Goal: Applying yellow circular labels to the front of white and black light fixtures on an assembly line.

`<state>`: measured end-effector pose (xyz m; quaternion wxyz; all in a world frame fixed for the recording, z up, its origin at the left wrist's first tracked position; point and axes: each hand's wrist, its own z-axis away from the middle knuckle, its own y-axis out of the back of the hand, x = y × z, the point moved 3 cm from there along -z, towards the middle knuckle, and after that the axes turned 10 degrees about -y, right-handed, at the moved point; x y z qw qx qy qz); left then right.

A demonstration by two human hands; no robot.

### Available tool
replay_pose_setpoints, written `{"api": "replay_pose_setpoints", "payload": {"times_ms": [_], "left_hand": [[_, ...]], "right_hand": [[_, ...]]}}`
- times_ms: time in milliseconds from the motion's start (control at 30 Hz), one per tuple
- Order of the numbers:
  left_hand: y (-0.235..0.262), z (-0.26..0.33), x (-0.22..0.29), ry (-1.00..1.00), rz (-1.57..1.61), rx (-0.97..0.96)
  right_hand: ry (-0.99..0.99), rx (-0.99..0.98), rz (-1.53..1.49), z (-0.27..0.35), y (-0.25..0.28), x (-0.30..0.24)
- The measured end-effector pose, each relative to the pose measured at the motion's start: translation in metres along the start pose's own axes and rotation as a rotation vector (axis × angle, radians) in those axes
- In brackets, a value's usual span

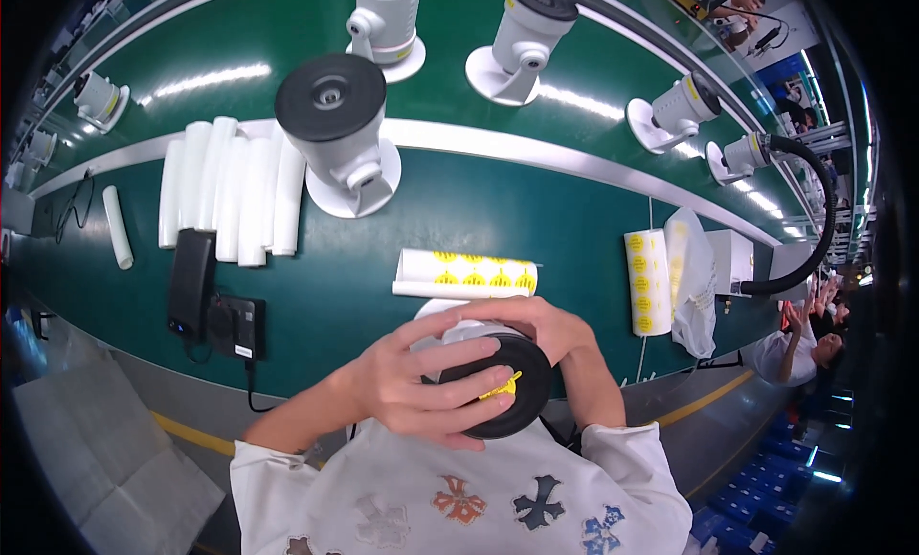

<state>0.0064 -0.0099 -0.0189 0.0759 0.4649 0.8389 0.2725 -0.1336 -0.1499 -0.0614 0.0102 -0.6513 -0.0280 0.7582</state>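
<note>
In front of my chest is a white cylindrical device with a black round end, tilted so that this end faces me. My left hand lies across the black end with its fingers spread. Its fingertips touch a yellow sticker there and partly cover it. Around the far right side of the device curls my right hand, gripping it; its fingertips are hidden behind the body. Just beyond the hands lies a curled white sheet of round yellow stickers on the green table.
Another white device stands beyond, beside several white rolls. Black boxes with a cable lie at left. A sticker roll, a plastic bag and a black hose are at right. More devices stand behind a white rail.
</note>
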Motion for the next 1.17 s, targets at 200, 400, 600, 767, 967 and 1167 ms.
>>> {"api": "replay_pose_setpoints", "payload": {"times_ms": [200,400,600,767,967,1167], "left_hand": [[-0.017,0.043,-0.012,0.674,0.467,0.453],[-0.065,0.032,0.001,1.201,1.807,0.741],[-0.050,0.017,-0.012,1.393,1.859,0.738],[-0.032,0.023,-0.024,1.489,1.745,0.597],[-0.035,0.014,-0.034,1.668,1.571,0.266],[-0.042,0.021,-0.042,1.653,1.417,0.242]], "right_hand": [[0.194,0.522,-0.253,0.012,-0.016,-0.048],[0.599,0.501,-0.584,0.003,-0.019,-0.046],[0.479,0.624,-0.424,0.002,-0.014,-0.058],[-0.089,0.437,-0.039,0.024,0.013,-0.074],[-0.884,-0.161,0.625,-0.012,0.028,-0.099],[-0.955,-0.144,0.871,-0.020,0.028,-0.105]]}}
